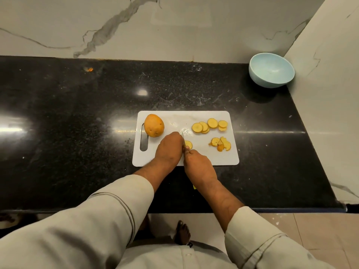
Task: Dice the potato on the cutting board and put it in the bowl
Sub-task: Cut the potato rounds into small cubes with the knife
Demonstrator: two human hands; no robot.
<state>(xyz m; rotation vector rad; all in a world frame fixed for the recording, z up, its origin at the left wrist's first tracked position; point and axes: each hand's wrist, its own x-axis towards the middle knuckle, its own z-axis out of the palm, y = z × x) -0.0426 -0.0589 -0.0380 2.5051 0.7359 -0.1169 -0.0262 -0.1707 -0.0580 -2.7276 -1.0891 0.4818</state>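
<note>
A white cutting board (174,117) lies on the black counter. A whole potato (154,125) sits at its left end. Several round potato slices (210,125) lie at the board's far right, and a small heap of peel and end pieces (220,144) lies nearer. My left hand (170,147) curls over a piece of potato, which it hides. A fresh slice (188,144) shows just right of it. My right hand (198,164) grips a knife (182,135) whose blade stands against the left hand's fingers. A light blue bowl (271,69) stands far right by the wall.
The black counter (77,123) stretches left of the board, with a small orange scrap (89,69) near the back wall. A marble wall rises behind and another closes the right side next to the bowl. The counter's front edge runs below my forearms.
</note>
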